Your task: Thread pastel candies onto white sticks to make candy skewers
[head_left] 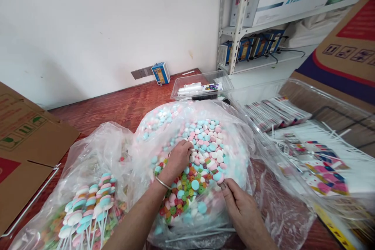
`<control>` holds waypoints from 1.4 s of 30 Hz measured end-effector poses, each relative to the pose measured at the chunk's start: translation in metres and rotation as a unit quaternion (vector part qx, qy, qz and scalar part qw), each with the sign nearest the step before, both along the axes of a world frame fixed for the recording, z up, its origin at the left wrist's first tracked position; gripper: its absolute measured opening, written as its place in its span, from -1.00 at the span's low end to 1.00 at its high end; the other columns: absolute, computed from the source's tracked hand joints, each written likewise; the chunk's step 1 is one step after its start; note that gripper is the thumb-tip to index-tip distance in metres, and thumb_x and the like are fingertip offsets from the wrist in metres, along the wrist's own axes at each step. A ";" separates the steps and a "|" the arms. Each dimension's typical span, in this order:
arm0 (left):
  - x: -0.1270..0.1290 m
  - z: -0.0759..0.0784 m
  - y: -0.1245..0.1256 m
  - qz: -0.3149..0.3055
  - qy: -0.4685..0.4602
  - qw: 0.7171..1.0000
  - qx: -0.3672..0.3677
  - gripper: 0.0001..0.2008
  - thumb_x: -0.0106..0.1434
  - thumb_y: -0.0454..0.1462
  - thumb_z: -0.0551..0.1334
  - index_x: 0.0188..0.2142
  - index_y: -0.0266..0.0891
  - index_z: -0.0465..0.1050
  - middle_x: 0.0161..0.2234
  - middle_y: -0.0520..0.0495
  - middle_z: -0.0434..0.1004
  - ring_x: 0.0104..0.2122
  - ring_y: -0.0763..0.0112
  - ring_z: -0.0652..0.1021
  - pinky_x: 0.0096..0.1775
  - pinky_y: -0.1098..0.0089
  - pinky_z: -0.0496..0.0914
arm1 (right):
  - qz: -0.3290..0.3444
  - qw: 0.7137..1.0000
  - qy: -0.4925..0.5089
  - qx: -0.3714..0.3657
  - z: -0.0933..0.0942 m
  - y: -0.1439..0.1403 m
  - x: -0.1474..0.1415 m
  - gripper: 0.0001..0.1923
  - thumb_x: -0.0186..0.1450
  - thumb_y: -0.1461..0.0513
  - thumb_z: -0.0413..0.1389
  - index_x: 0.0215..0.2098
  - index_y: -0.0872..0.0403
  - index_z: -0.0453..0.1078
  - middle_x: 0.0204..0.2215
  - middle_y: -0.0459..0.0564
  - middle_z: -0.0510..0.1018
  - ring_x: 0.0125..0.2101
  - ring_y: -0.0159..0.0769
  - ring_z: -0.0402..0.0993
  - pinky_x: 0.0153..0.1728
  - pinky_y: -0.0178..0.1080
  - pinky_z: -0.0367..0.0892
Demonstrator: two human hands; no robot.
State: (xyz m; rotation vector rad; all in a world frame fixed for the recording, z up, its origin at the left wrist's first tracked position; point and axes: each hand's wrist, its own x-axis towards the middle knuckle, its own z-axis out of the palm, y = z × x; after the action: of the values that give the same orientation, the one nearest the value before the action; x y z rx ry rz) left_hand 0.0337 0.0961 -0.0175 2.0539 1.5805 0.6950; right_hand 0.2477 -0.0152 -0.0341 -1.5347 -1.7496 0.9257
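My left hand [177, 160], with a bangle [162, 183] at the wrist, reaches into a big clear plastic bag [234, 125] of pastel marshmallows [205, 140]. Its fingers are bent together at the pile; what they pinch, if anything, is hidden. My right hand [244, 209] pinches the lower end of a candy skewer [216, 172], on which pink and blue marshmallows alternate with gummy rings. The skewer tilts up and left over the bag; its stick is hidden by my fingers. Loose gummy rings [191, 183] lie among marshmallows between my hands.
Several finished candy skewers [88, 203] lie at left on another plastic bag [102, 136]. At right, a clear bin [258, 125] holds white sticks and printed packets. Cardboard boxes [32, 148] flank the table. Behind are a small clear tray [225, 80] and a metal shelf [240, 19].
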 end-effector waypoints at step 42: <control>0.054 0.037 -0.040 0.095 -0.413 0.888 -0.179 -0.74 0.13 -0.21 0.29 -0.22 -0.22 0.30 -0.42 0.05 0.46 -0.48 0.46 0.51 -0.40 0.44 0.40 | -0.033 0.960 0.276 -0.034 0.027 0.053 -0.002 -0.68 0.24 -0.01 0.17 -0.22 0.05 0.37 -0.32 0.01 0.58 -0.27 -0.19 0.51 -0.20 -0.23 0.43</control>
State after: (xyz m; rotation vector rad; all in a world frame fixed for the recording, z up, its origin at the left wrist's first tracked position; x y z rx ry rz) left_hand 0.0874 0.0564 0.0192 1.0953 1.2596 1.0673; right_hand 0.2457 0.0378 -0.0071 -1.2072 -1.2700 1.2461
